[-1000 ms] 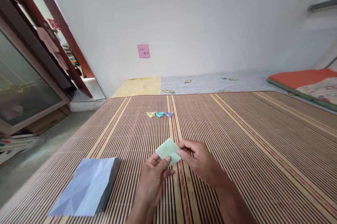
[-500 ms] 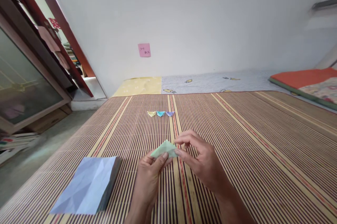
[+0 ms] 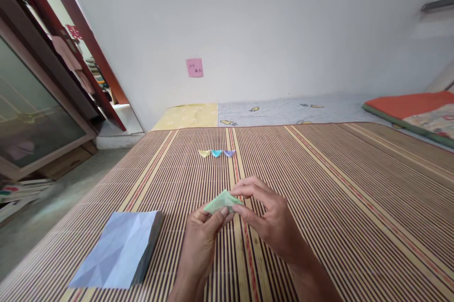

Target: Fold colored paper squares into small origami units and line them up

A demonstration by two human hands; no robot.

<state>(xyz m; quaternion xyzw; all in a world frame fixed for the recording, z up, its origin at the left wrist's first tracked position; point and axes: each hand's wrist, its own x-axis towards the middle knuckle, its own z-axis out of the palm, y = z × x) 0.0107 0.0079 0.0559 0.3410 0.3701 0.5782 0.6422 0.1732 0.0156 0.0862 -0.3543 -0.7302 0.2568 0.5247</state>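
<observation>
A small piece of light green folded paper (image 3: 220,201), roughly triangular with its peak upward, is held over the striped mat. My left hand (image 3: 203,231) pinches its lower left part, thumb on the near face. At the paper's right corner is my right hand (image 3: 266,210), its thumb on the near side and its fingers curled over the upper right edge. Beyond the hands, three small folded paper pieces lie side by side in a row: a yellow one (image 3: 205,153), a turquoise one (image 3: 216,153) and a purple one (image 3: 229,153).
A thick stack of blue paper (image 3: 118,247) lies left of my hands on the striped mat (image 3: 301,188). Folded bedding (image 3: 407,106) rests at the far right. A pink note (image 3: 194,67) sticks to the white wall behind. Left of the bed edge is the floor.
My right hand's fingers have shifted slightly left along the green paper's upper edge, and its thumb has moved inward. The green paper has tilted a little; everything else stays put.
</observation>
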